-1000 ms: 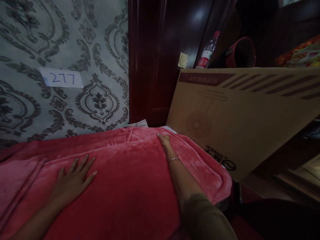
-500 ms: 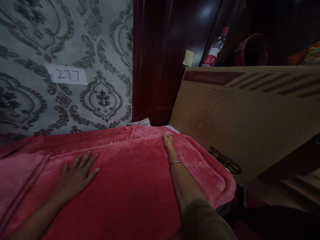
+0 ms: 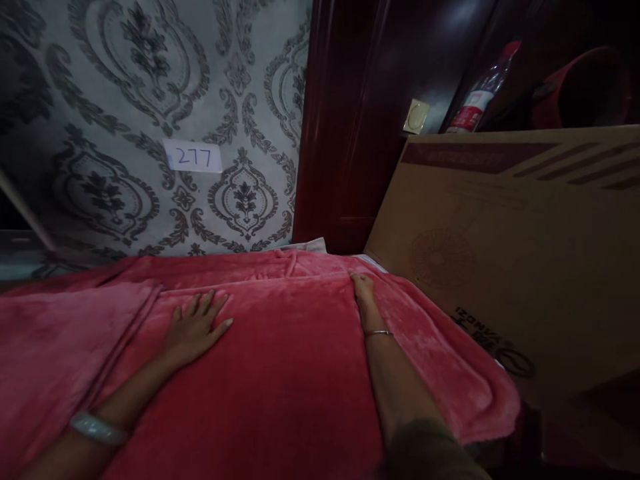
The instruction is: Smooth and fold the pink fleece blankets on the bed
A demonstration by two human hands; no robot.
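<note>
A plush pinkish-red blanket (image 3: 280,373) lies spread and partly folded in front of me, filling the lower part of the view. On its left portion my left hand (image 3: 196,328) rests flat, fingers spread, beside a folded-over layer. My right hand (image 3: 363,288) is closed on the far right corner of the blanket's upper layer, its fingertips partly hidden. Under that arm, another layer of the blanket reaches right to a rounded corner. A pale bangle circles my left wrist and a thin bracelet my right.
A large cardboard box (image 3: 480,267) stands at the right, with a plastic bottle (image 3: 475,100) behind its top edge. Patterned wallpaper (image 3: 245,200) bears a paper marked 277 (image 3: 194,157). A dark red wooden panel (image 3: 340,133) with a switch (image 3: 416,116) adjoins it.
The view has turned left, so everything appears shifted right. Both hands keep about the same places on the blanket, and the left bangle has come into view.
</note>
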